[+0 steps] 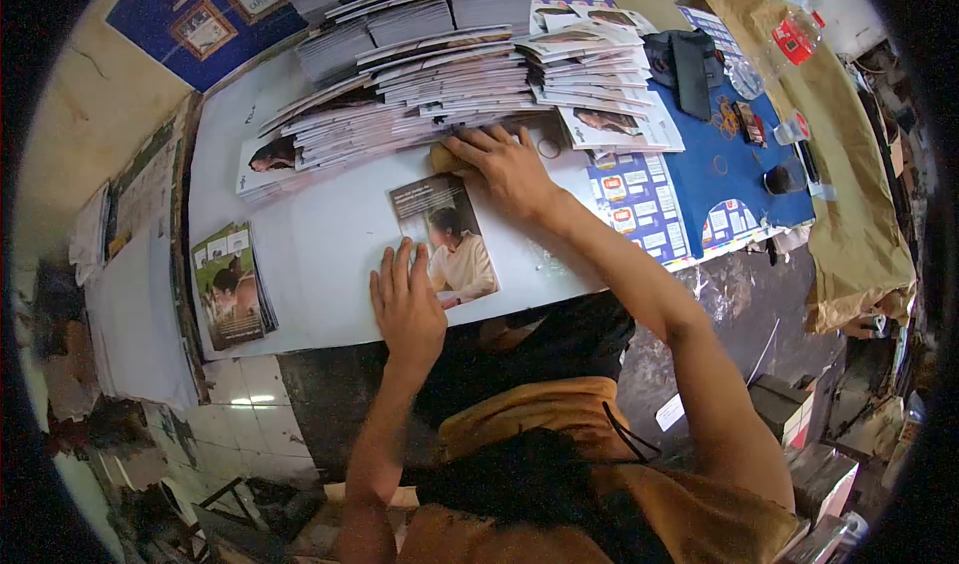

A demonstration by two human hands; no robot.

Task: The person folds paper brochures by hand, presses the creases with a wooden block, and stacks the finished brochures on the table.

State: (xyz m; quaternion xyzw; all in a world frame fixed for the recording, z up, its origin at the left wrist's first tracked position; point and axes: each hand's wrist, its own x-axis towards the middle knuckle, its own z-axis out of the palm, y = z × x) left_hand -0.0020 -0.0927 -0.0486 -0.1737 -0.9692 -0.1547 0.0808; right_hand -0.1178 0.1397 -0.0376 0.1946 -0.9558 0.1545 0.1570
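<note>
A printed booklet (462,254) with a picture of a person in a light top lies on the white tabletop in front of me. My left hand (408,309) rests flat along its left edge, fingers stretched out over the margin. Just past the booklet's top edge, my right hand (506,172) is closed over a small brown block-like piece (447,157), whose far end is hidden under the fingers. Behind that hand rise tall stacks of booklets (440,84). A smaller pile of green-covered booklets (232,284) lies at the table's left corner.
Right of the stacks, a blue board (734,169) bears a dark cap (684,64), rubber bands (726,116) and a cup of dark drink (786,176). A red-labelled plastic bottle (797,36) lies beyond on brown paper (859,224). Cardboard boxes (784,409) stand on the floor at right.
</note>
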